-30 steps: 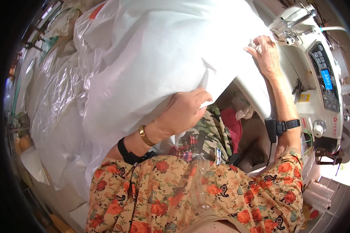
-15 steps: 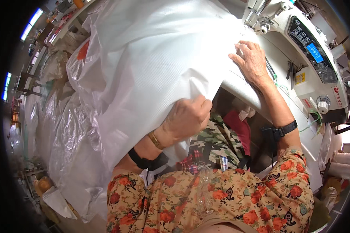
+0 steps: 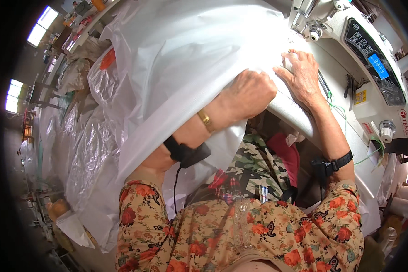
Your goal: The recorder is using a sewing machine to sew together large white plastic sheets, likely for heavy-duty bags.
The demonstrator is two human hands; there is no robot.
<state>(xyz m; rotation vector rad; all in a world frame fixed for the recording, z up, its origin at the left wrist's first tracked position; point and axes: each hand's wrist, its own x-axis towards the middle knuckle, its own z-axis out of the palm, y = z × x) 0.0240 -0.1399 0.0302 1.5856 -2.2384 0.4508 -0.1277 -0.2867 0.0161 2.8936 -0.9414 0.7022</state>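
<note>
A large, smooth white plastic-like sheet (image 3: 181, 59) spreads in front of me and hangs down over my left side. My left hand (image 3: 251, 93) is closed in a fist on the sheet's near edge; its fingertips are hidden. To the right, my right hand (image 3: 302, 78) rests at the sheet's right edge on the sewing machine bed (image 3: 299, 111). Its thumb is spread away from bent fingers that touch the sheet beside the machine's needle area. The white sewing machine (image 3: 344, 50) stands just beyond and to the right of that hand.
A lit control panel (image 3: 376, 63) and a tension knob (image 3: 387, 131) are on the machine. Tweezers (image 3: 350, 90) and green thread (image 3: 337, 107) lie on its bed. Crumpled clear plastic (image 3: 93, 145) heaps at left. Camouflage cloth (image 3: 258, 165) covers my lap. Thread cones (image 3: 403, 201) stand far right.
My left hand has moved up and to the right with the sheet's edge, close to my right hand. The sheet's near edge is now lifted and folded across. My right hand stays by the machine.
</note>
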